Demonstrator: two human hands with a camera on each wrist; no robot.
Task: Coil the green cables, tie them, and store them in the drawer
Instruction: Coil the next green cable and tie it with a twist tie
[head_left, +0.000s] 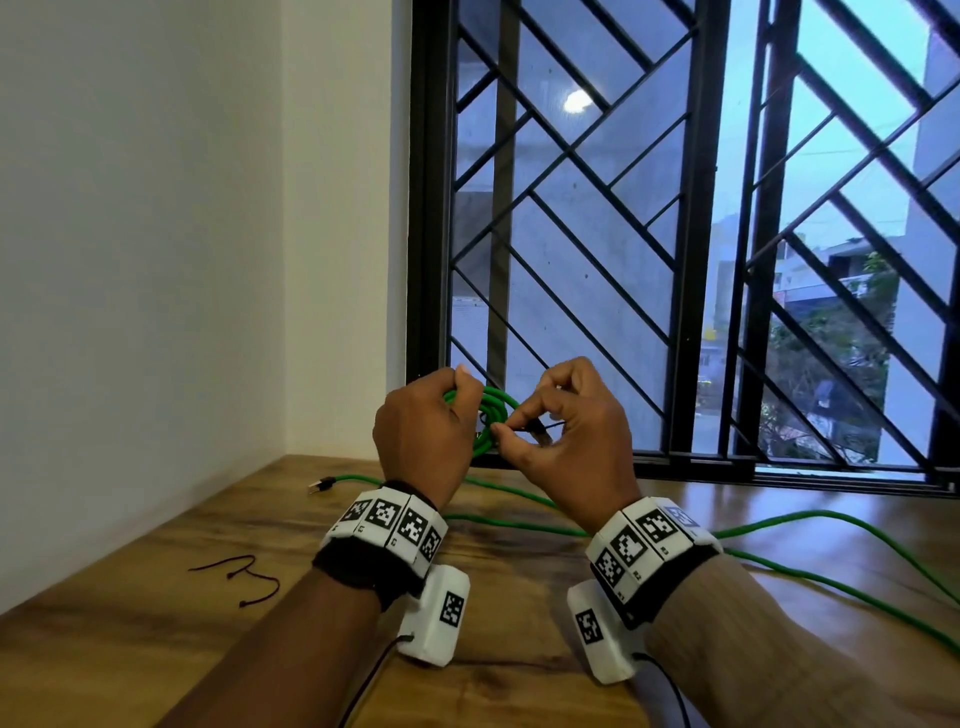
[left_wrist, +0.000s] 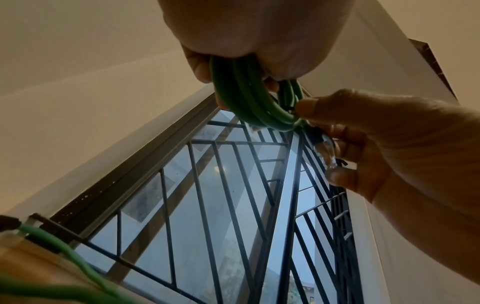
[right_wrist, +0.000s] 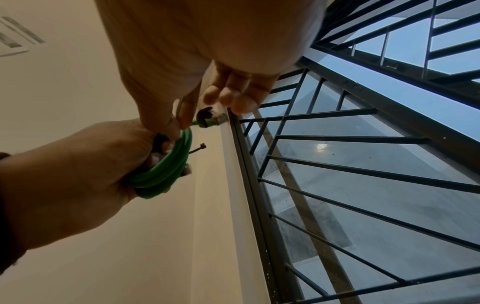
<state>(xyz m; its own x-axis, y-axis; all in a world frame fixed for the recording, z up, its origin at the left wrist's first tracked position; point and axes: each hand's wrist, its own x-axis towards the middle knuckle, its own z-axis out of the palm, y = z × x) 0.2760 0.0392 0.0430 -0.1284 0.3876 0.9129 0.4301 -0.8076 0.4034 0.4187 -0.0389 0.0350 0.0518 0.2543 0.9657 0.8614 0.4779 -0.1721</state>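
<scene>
A small coil of green cable (head_left: 494, 413) is held up in front of the window, above the wooden table (head_left: 156, 623). My left hand (head_left: 457, 405) grips the coil on its left side, fingers curled round the strands (left_wrist: 249, 102). My right hand (head_left: 506, 428) pinches a thin black tie (head_left: 545, 426) against the coil between thumb and forefinger. The cable's plug (right_wrist: 207, 119) sticks out under the right fingers (right_wrist: 233, 96). A loose end of the tie (right_wrist: 200, 147) pokes out beside the coil (right_wrist: 161, 172). No drawer is in view.
More green cable (head_left: 519, 525) lies loose across the table and runs off right (head_left: 831, 519), with a plug (head_left: 319, 486) at the back left. A second black tie (head_left: 244, 577) lies at the left. A white wall and a barred window (head_left: 675, 234) stand behind.
</scene>
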